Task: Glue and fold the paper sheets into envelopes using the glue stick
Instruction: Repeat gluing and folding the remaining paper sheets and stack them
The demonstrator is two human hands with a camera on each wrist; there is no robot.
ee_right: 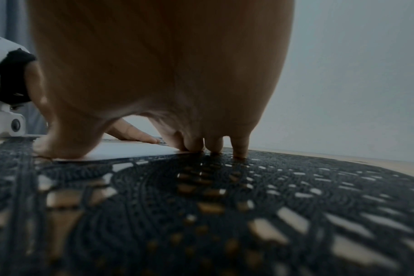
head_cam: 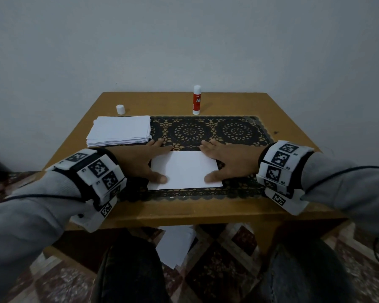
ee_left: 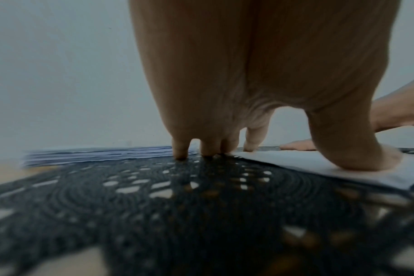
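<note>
A folded white paper sheet (head_cam: 185,169) lies flat on the black lace mat (head_cam: 234,132) near the table's front. My left hand (head_cam: 140,160) lies flat at its left edge, thumb pressing on the paper (ee_left: 357,164). My right hand (head_cam: 225,160) mirrors it at the right edge, its thumb on the sheet (ee_right: 135,149). Fingers of both hands are straight and touch the mat. A stack of white sheets (head_cam: 120,131) sits at the back left. The red-and-white glue stick (head_cam: 196,100) stands upright and uncapped at the back, its white cap (head_cam: 120,109) apart at the left.
The wooden table (head_cam: 293,125) stands against a plain wall. Below its front edge, more white paper (head_cam: 177,243) lies on the patterned floor between my knees. Bare mat stretches to the right of the glue stick.
</note>
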